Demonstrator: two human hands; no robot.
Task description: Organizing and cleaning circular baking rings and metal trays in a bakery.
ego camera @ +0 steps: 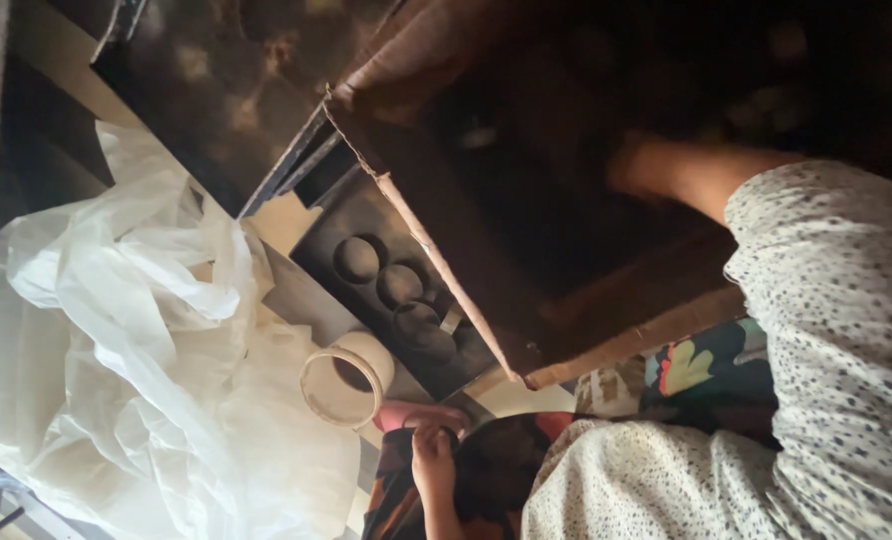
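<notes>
Big brown cardboard box (486, 270) fills centre-right, open side toward the wearer, dark inside, edges frayed. Just left of it, touching, a flat dark tray insert (391, 290) with round cut-out wells. Crumpled translucent white plastic bag (136, 340) spreads over the left side. No labels, signs or screens readable in view.

My sleeve (836, 300) is white with small dark speckles. The cardboard box (486, 250) is brown, the plastic sheet (126, 330) milky white, the tape roll (346, 378) cream, the tray (386, 290) black.
</notes>
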